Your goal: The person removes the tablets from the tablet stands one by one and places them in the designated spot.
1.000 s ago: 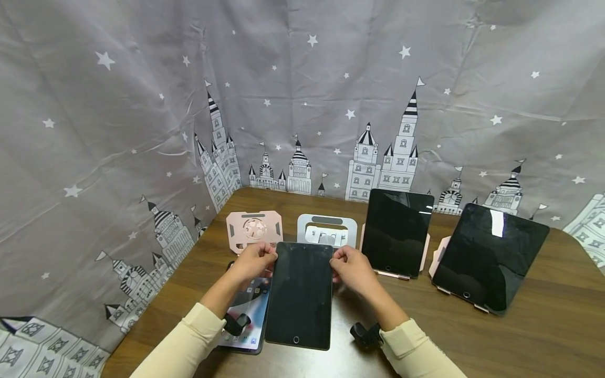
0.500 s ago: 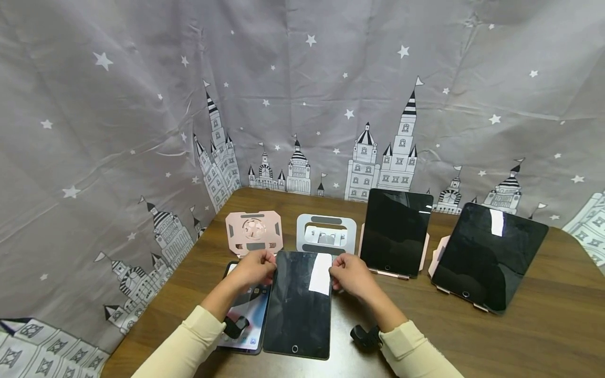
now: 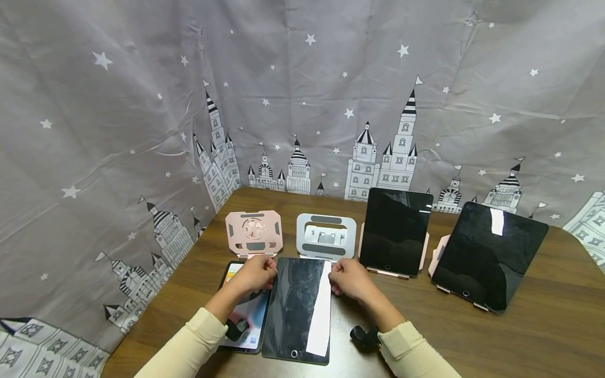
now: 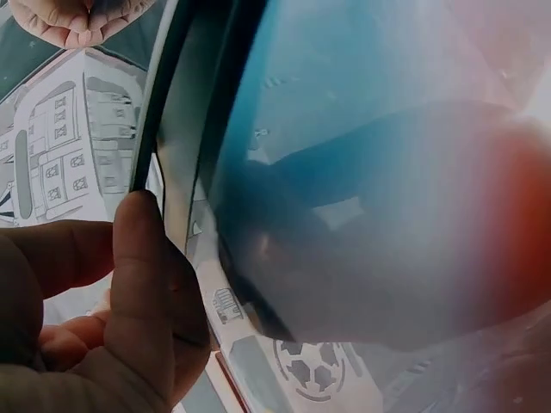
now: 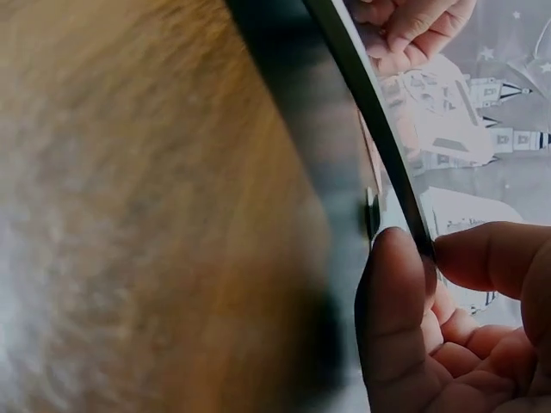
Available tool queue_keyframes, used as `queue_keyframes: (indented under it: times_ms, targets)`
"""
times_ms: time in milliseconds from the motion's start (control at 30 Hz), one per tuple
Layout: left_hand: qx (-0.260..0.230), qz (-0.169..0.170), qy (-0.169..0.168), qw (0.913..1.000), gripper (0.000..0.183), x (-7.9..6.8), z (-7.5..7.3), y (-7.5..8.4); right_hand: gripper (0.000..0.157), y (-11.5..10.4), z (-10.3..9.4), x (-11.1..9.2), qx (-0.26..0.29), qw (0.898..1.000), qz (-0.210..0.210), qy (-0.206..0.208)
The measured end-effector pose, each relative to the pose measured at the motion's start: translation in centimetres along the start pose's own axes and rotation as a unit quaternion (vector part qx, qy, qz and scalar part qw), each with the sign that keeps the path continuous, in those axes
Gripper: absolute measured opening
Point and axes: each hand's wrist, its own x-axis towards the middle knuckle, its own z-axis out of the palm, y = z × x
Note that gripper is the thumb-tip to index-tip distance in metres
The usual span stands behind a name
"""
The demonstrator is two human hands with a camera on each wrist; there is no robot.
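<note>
A black tablet [image 3: 294, 315] with a round home button sits low in front of me, a bright reflection along its right side. My left hand [image 3: 252, 275] pinches its upper left edge; in the left wrist view, thumb and fingers close on the thin rim. My right hand [image 3: 352, 281] pinches the opposite edge. The right wrist view shows the tablet's thin side [image 5: 379, 120] between my right thumb and finger. Under my left forearm lies a second tablet [image 3: 257, 315] with its screen lit, partly hidden and close beside the black one.
Behind the hands stand a pink tablet stand [image 3: 253, 233] and a pale grey-blue stand [image 3: 326, 236]. To the right, two dark tablets, one upright [image 3: 396, 231] and one turned askew [image 3: 489, 257], lean on pink stands on the wooden table [image 3: 543, 325]. A grey curtain hangs behind.
Both hands have lowered the black tablet toward me and tilted it flatter, uncovering the grey-blue stand's lower part. A bright reflection has appeared on its screen. Both hands keep their grip.
</note>
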Motion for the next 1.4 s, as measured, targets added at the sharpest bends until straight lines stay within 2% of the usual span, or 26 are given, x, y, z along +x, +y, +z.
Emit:
queue_keyframes:
  times_ms: [333,767,1067,1400]
  targets:
    - [0.016,-0.015,0.008,0.9997,0.003,0.11,0.43,-0.25,0.016,0.45,-0.10,0.50,-0.008,1.000,0.005,-0.027]
    - [-0.006,-0.050,-0.017,0.9986,0.010,0.44,0.17,-0.22,0.019,0.56,-0.11,0.89,-0.013,0.999,0.028,-0.040]
    - [0.024,-0.040,-0.005,0.9989,0.011,0.43,0.33,0.15,0.019,0.47,-0.09,0.90,-0.024,0.999,0.039,-0.028]
    - [0.033,-0.027,-0.005,0.9991,0.006,0.41,0.59,0.08,0.017,0.49,-0.05,0.83,-0.048,0.998,0.039,-0.017]
